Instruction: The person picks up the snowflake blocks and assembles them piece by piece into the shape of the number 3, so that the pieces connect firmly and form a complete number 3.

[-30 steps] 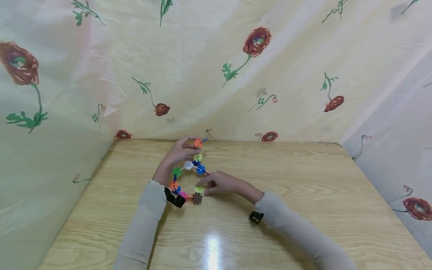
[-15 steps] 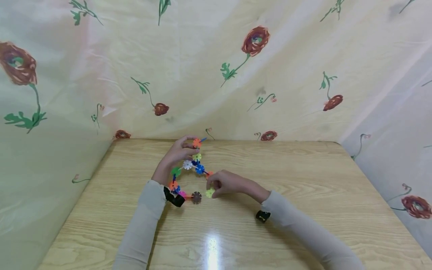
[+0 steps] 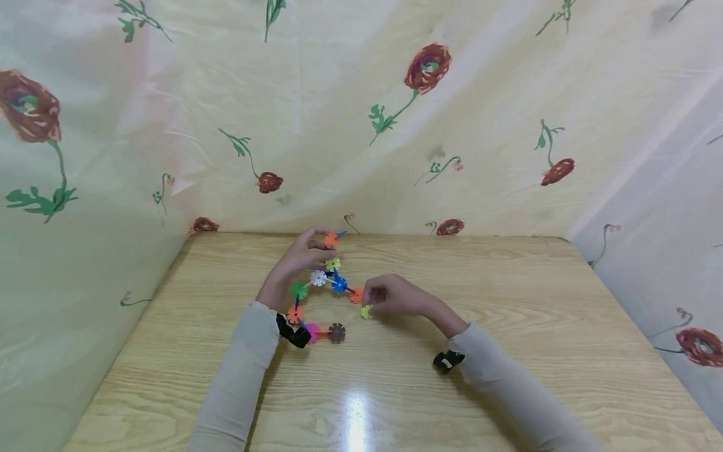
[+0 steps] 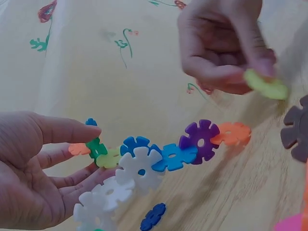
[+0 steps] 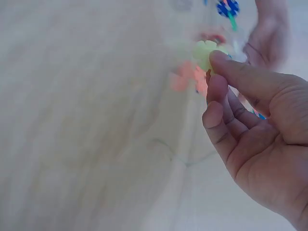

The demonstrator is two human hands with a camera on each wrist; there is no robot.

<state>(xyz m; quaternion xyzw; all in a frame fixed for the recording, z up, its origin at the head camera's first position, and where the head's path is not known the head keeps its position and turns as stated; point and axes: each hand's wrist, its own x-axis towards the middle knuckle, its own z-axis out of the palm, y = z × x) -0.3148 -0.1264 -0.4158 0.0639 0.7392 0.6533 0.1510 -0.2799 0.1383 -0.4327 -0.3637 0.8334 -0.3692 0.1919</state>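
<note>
My left hand (image 3: 296, 260) holds the far end of a chain of interlocking notched plastic discs, its fingers around a green disc (image 4: 96, 147) near an orange one. The chain curves in an open loop on the table. One branch ends in a purple disc (image 4: 200, 142) and an orange disc (image 3: 356, 295); the other runs past a pink disc (image 3: 312, 333) to a brown disc (image 3: 337, 333). Between thumb and index finger, my right hand (image 3: 398, 296) pinches a yellow-green disc (image 3: 367, 311), close beside the orange end disc. My left wrist and its strap hide part of the loop.
The wood-grain table (image 3: 508, 376) reaches toward me and to both sides. A flowered cloth (image 3: 350, 125) hangs behind its back edge and along the sides. A dark blue disc (image 4: 153, 216) shows below the white discs; whether it is joined cannot be seen.
My right hand has moved from beside the brown disc back and to the right, carrying the yellow-green disc away from it. The chain has shifted slightly right; my left hand stays nearly in place.
</note>
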